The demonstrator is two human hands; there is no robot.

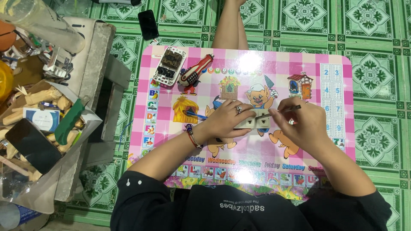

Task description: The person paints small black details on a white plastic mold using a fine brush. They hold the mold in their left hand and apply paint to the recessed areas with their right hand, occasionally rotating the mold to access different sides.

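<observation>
Beige plastic, a rectangular two-gang switch block point(256, 120) sits at the middle of the pink cartoon-printed tabletop point(334, 64), gripped by the left hand point(227, 119). The right hand point(299, 122) pinches a thin dark-tipped tool point(282, 111) against it. A red-handled screwdriver point(195, 72) lies beside a white opened switch frame point(170, 66).

Bright, even light from overhead; colours vivid and saturated

Two white glare patches sit on the glossy pink table point(338, 128), one near its far edge and one near its near edge; shadows under the forearms are faint and soft; focus is fairly sharp at centre; the cluttered box point(92, 55) at left bends slightly with wide-angle distortion.
</observation>
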